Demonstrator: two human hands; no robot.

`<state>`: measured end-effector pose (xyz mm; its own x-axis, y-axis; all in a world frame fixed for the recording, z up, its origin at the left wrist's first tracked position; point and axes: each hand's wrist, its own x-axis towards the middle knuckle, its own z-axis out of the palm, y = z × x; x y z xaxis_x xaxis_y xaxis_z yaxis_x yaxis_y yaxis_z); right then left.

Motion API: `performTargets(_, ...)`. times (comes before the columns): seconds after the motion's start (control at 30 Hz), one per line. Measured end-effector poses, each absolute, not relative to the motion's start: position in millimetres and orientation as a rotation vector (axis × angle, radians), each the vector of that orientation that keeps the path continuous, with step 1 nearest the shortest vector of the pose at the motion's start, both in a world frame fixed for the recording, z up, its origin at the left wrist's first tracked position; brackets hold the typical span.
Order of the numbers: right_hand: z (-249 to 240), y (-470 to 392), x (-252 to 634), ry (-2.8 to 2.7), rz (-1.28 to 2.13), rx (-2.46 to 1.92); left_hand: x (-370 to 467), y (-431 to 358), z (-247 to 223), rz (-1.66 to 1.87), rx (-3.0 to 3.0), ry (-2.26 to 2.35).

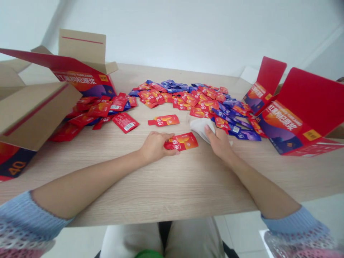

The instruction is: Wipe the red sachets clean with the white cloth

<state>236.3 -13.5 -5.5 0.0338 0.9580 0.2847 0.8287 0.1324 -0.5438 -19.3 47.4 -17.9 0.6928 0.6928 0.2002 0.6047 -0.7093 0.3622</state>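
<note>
At frame centre, the left hand, thumb and fingers slightly parted, grips a flat red-and-orange pouch; right of centre, the right hand clasps a white cloth, most fingers hidden.

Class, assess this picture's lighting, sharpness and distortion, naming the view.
Head view: light looks diffuse, shadows faint; head view: fine print on the pouch under the left hand is too soft to read; head view: the table's near edge bows.

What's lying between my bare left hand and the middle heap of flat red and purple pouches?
In the head view, one loose flat red pouch lies there on the pale grained table.
</note>
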Motion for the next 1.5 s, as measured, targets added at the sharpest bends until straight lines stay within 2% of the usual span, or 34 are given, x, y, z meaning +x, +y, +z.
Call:
performTargets(0.07, -7.0, -21.7, 211.8, -1.785, 0.344, -1.656, -19.0, 48.2, -17.7, 0.488, 2.645, 1.008)
performTargets(0.2, -13.4, -31.2, 181.9, -2.215, 0.448, -1.262, -19.2, 47.8, -17.3, 0.488, 2.645, 1.016)
performTargets(0.37, -23.8, -22.9, 197.5, -2.569, 0.371, -1.07, -19.5, 42.3, -18.7, 0.531, 2.645, 0.967)
performTargets(0.57, -35.4, 0.1, 237.2, -2.553, 0.186, -1.265, -20.1, 45.2, -23.2, 0.488, 2.662, 1.019)
performTargets(0.73, -33.8, 0.8, 251.5, -2.474, 0.199, -1.424, -19.7, 45.5, -20.9, 0.444, 2.656, 1.032)
performTargets(0.9, -21.9, -1.4, 240.5, -2.24, 0.225, -1.541, -19.7, 49.3, -21.5, 0.478, 2.658, 0.986)
performTargets(1.03, -5.6, -10.4, 208.9, -2.025, 0.06, -1.47, -19.6, 49.3, -20.8, 0.497, 2.68, 0.998)
performTargets(1.27, -19.8, -25.2, 180.3, -2.561, 0.063, -1.39, -19.7, 53.6, -24.3, 0.437, 2.703, 1.034)
performTargets(1.5, -16.8, -14.9, 207.8, -2.554, 0.137, -1.553, -19.6, 51.0, -21.7, 0.514, 2.684, 0.986)
